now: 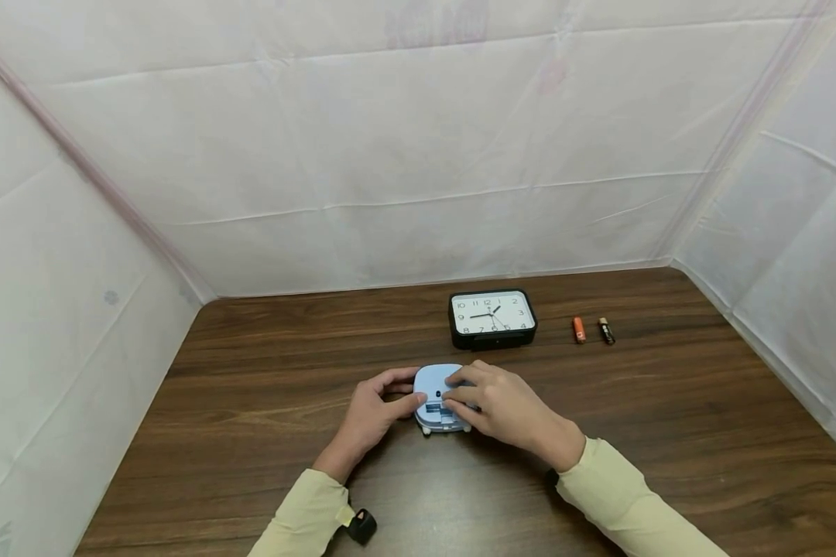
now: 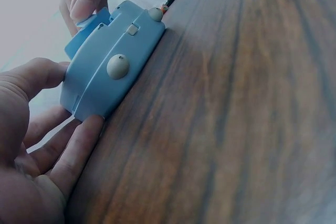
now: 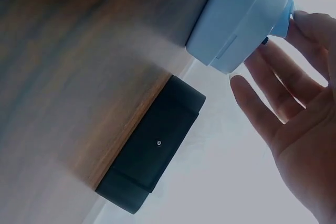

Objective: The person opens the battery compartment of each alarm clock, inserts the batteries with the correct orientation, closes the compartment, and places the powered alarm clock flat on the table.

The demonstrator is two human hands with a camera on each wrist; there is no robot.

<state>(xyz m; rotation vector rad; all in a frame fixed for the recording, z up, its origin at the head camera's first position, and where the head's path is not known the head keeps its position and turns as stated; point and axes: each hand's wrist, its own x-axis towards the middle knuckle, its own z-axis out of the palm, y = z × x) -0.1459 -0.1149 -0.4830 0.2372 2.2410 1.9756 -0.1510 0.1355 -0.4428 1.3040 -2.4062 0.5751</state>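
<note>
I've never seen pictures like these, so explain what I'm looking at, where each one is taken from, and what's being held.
There's no machine here, just a person's two bare hands. The wide picture comes from a camera worn on the head, looking forward and down. The other two come from cameras on the left and right wrists, so they look close-up and tilted.

On the wooden table, the left hand grips the side of a small light-blue device, possibly a clock lying face down. The right hand pinches its raised blue flap. Beyond them sits a black rectangular clock, and to its right lie an orange battery and a black-and-gold battery.
</note>
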